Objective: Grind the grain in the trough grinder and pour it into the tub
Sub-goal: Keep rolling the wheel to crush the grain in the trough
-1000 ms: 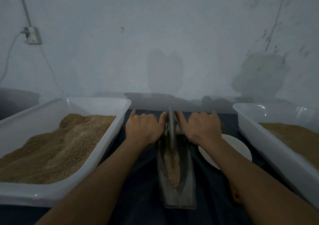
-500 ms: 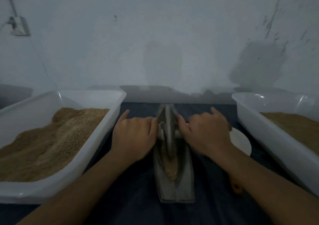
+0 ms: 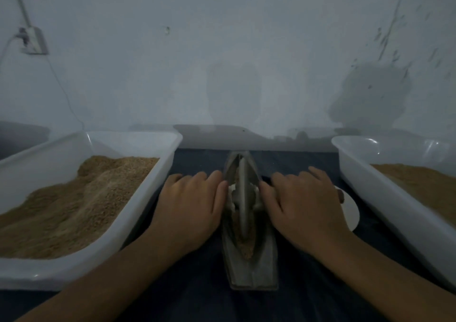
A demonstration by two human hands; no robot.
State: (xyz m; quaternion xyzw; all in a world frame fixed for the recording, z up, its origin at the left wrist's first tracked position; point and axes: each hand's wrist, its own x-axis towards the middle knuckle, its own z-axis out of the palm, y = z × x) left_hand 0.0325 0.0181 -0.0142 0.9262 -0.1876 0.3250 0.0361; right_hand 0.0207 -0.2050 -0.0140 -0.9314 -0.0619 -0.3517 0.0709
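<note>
Two grain tubs [image 3: 170,149] flanking grinder [image 3: 249,267], plate [image 3: 351,210]

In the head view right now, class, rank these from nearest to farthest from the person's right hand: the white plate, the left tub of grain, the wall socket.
From the right hand:
1. White plate, just to its right, partly hidden under it.
2. Left tub, across the grinder on the left.
3. Wall socket, high on the wall, far left.

A dark blue cloth [image 3: 202,294] covers the table. On it lie a white tub [image 3: 138,200] along the left edge, another tub [image 3: 394,213] along the right, the trough grinder [image 3: 251,270] mid-table, and a white plate [image 3: 351,213].
</note>
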